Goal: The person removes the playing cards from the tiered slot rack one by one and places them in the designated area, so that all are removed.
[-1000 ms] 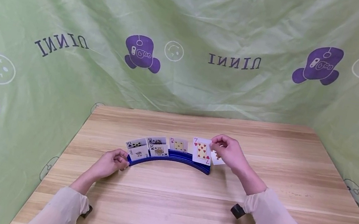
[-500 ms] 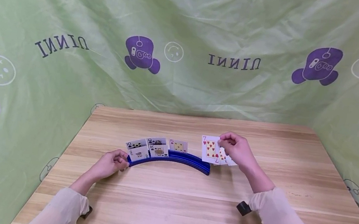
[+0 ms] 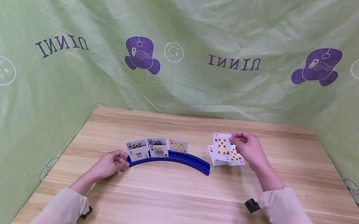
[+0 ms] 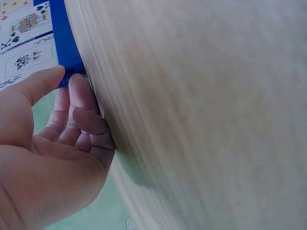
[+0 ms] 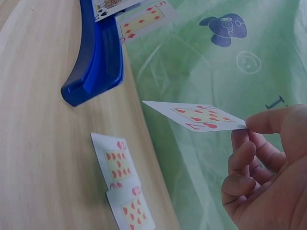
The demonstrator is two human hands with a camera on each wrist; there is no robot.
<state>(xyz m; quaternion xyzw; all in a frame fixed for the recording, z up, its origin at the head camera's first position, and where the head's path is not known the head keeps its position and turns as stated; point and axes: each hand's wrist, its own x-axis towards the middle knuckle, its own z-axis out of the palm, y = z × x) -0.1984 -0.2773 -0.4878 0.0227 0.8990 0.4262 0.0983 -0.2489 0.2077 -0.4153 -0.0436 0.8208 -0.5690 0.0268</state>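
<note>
A curved blue card holder (image 3: pixel 192 162) stands on the table, its left half filled with playing cards. These include a ten (image 3: pixel 137 144), a queen (image 3: pixel 157 141), a king (image 3: pixel 159 150) and a joker (image 3: pixel 138 153); a five of diamonds (image 3: pixel 178 146) stands in the back slot. My left hand (image 3: pixel 109 165) pinches the holder's left end between thumb and forefinger, seen closely in the left wrist view (image 4: pixel 57 158). Right of the holder, my right hand (image 3: pixel 249 150) pinches a seven of hearts (image 3: pixel 221 146) by its edge, held in the air.
Beneath the raised card, overlapping heart cards (image 3: pixel 238 158) lie face up on the wooden table (image 3: pixel 163 211), right of the holder. The seven partly hides them in the head view. A green printed cloth (image 3: pixel 183 89) hangs behind and at both sides.
My right hand has carried the seven of hearts rightward and slightly farther back, away from the holder and over the loose cards. My left hand stays at the holder's end.
</note>
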